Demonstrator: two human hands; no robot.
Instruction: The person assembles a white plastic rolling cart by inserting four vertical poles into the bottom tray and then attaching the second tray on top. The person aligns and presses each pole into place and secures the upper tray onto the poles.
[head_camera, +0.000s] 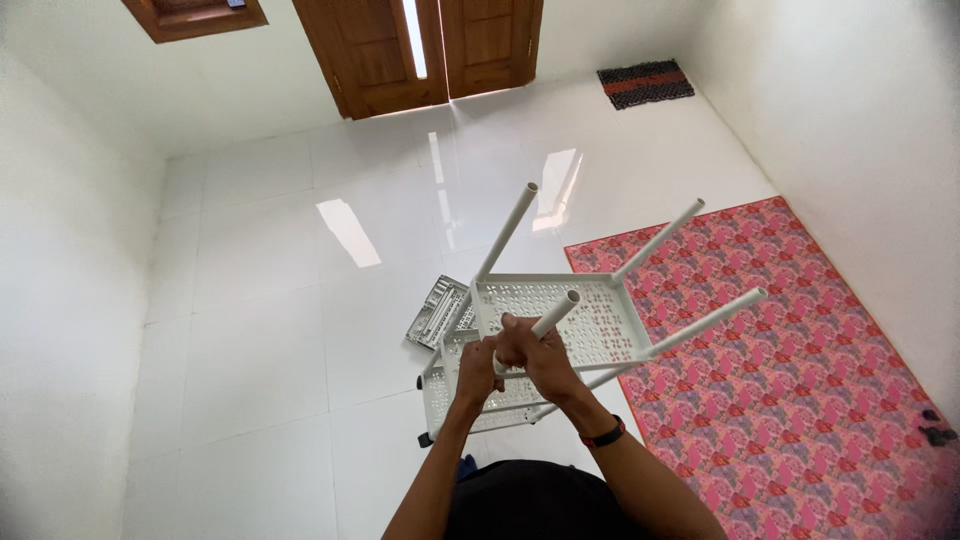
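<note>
A white plastic shelf rack (560, 320) with perforated trays and several white tube legs stands on the floor in front of me, its tubes pointing up and away. Both hands are wrapped around the nearest tube (556, 312). My left hand (478, 368) grips it lower down, close to the lower tray (450, 395). My right hand (535, 352), with a dark band on the wrist, grips the same tube just above the left. A small black wheel shows at the lower tray's corner.
A separate grey-white perforated panel (437, 312) lies on the white tile floor left of the rack. A pink patterned rug (800, 380) covers the floor on the right. Wooden double doors (420, 50) and a dark doormat (645, 83) are at the far wall.
</note>
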